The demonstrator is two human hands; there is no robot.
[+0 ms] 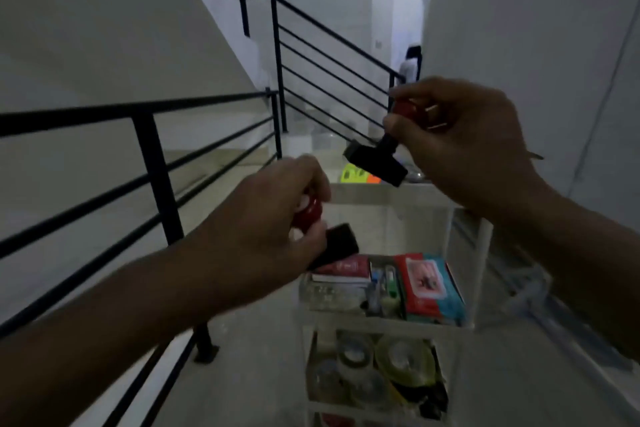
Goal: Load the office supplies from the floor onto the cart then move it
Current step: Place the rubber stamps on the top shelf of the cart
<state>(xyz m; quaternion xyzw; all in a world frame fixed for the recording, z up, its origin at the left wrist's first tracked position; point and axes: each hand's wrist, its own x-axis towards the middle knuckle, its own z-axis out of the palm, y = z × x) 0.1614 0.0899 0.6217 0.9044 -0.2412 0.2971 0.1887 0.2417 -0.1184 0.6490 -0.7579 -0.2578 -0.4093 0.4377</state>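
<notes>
A white cart (pixel 481 253) is standing beside a black railing (pixel 152 163), its shelves holding packets and tape rolls. Above it, the right hand (pixel 464 146) is gripping a stamp (pixel 381 158) by its red knob, black base jutting below the fingertips. The left hand (pixel 266 218) is clutching a second stamp (pixel 332 244) likewise.

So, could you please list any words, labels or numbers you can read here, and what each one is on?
None can be read.
Red booklet on the cart: pale cover marking, too blurred.
Red and teal packet: printed panel, too blurred.
Stamps in the left hand and right hand: no text visible.
</notes>
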